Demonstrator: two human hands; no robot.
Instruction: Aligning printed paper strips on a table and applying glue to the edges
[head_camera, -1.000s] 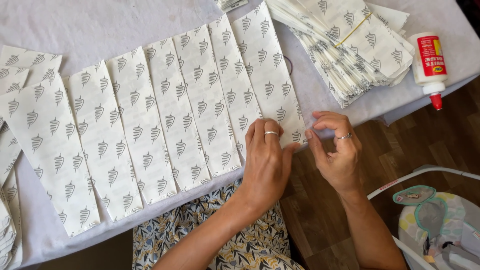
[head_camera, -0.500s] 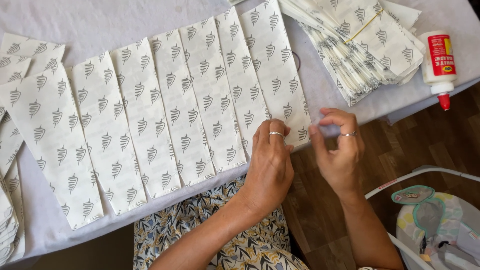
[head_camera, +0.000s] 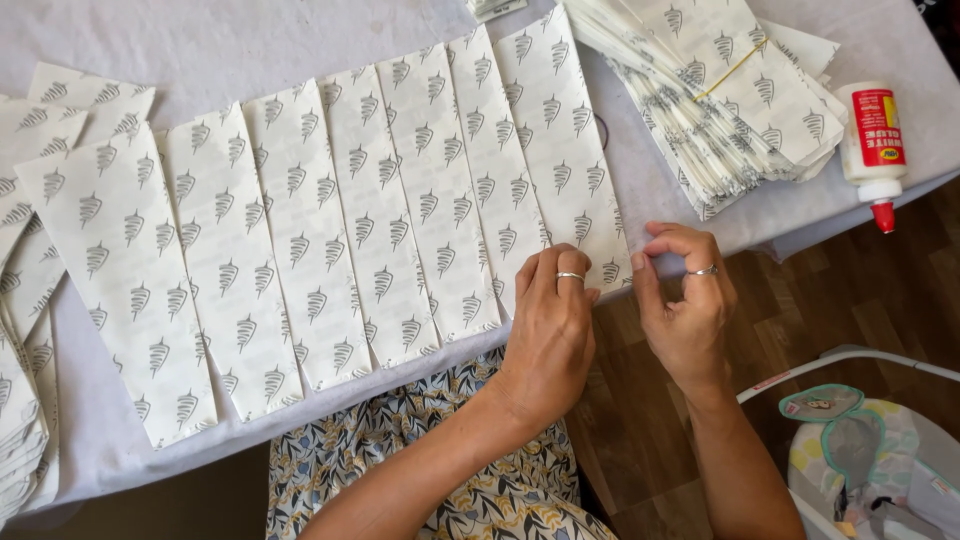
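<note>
A: At the far left edge, what's there?

B: A loose pile of printed paper sheets (head_camera: 40, 330), white with a repeated grey leaf motif, overlapping on the white tablecloth (head_camera: 250, 40).

A: Then?

B: A row of long printed strips (head_camera: 330, 230), side by side, edges overlapping. Long axes run near edge to far edge, tilted slightly, far ends leaning right.

A: The worked one?

B: Rightmost strip (head_camera: 565, 150), same orientation, near end at the table edge.

A: Hands?

B: Left hand (head_camera: 550, 330) lies palm down, fingers curled, pressing that strip's near end. Right hand (head_camera: 685, 300) is just beside it, thumb and fingers pinched at the strip's near right corner; can't tell exactly what's between them.

A: Further right?

B: A banded stack of folded paper bags (head_camera: 730, 110), then a white glue bottle (head_camera: 872, 140) lying down, red tip pointing toward the near edge.
</note>
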